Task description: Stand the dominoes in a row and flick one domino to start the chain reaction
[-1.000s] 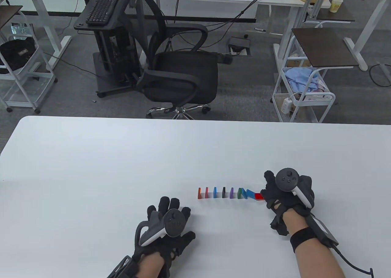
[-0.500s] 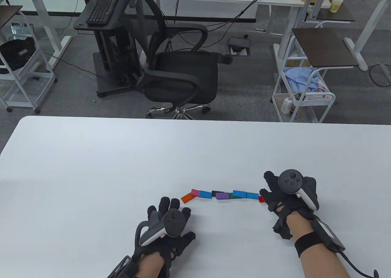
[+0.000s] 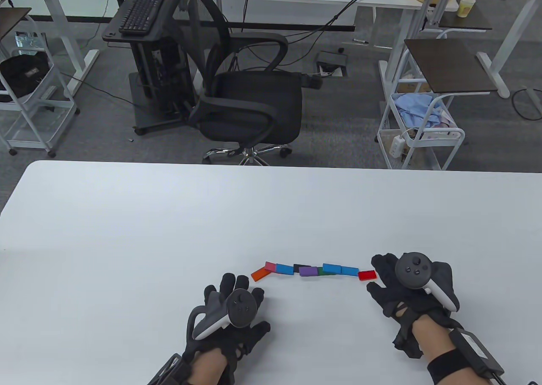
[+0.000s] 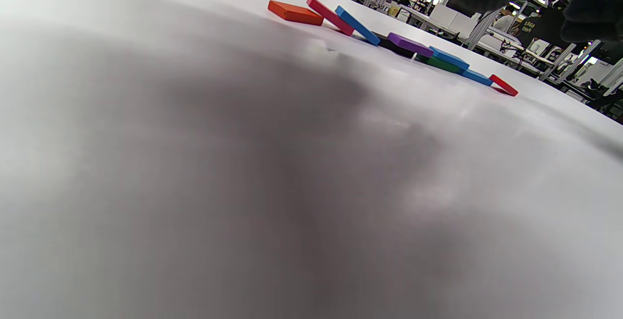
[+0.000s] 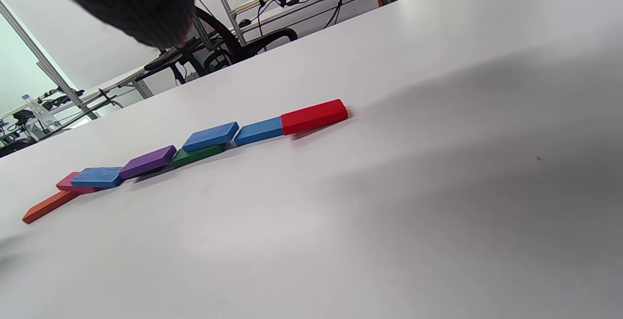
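Observation:
Several coloured dominoes lie toppled in an overlapping line on the white table [image 3: 127, 215], from an orange domino [image 3: 258, 274] on the left to a red domino [image 3: 367, 275] on the right, also seen as the orange domino [image 4: 294, 12] and the red domino [image 5: 314, 116] in the wrist views. A purple domino [image 3: 309, 270] lies mid-row. My right hand [image 3: 387, 277] rests just right of the red one, fingers relaxed, holding nothing. My left hand [image 3: 235, 285] lies flat on the table in front of the row's left end, empty.
Beyond the table's far edge stand a black office chair [image 3: 250, 105], a black stand with a keyboard [image 3: 139, 10], and white trolleys [image 3: 419, 127]. The table holds only the dominoes and my hands.
A second ago most dominoes stood upright while the right-end ones tipped; now all lie flat, fallen leftward. My right hand has drawn back to the right and nearer me, uncovering the red domino. The left hand stayed still.

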`<state>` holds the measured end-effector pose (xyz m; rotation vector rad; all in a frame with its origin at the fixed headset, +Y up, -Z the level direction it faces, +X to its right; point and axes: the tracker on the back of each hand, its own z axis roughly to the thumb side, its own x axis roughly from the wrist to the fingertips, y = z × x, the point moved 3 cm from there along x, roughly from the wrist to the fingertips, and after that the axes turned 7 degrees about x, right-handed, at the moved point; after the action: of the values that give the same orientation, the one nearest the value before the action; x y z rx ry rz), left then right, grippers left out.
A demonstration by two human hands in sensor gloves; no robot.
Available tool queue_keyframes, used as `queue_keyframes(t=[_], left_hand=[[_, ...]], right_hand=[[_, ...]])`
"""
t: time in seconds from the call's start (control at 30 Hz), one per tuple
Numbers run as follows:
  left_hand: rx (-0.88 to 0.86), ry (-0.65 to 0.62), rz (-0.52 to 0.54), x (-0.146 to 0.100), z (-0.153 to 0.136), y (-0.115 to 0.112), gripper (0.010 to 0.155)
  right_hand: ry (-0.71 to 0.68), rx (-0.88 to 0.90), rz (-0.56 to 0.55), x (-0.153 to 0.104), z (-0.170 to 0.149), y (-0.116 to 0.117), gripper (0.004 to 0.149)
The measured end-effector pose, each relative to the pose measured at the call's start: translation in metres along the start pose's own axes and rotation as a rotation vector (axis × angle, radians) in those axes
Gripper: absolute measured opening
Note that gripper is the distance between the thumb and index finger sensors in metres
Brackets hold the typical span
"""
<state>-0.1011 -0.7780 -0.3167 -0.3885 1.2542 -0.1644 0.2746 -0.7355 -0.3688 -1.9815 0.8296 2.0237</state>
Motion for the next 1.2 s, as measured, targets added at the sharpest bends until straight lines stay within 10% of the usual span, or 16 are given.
queue_keyframes(t=[1.2], left_hand=[[0.026, -0.037, 0.020, -0.002, 0.005, -0.001, 0.078]], right_hand=[[-0.069, -0.123, 0.052, -0.053, -0.019, 0.064, 0.066]])
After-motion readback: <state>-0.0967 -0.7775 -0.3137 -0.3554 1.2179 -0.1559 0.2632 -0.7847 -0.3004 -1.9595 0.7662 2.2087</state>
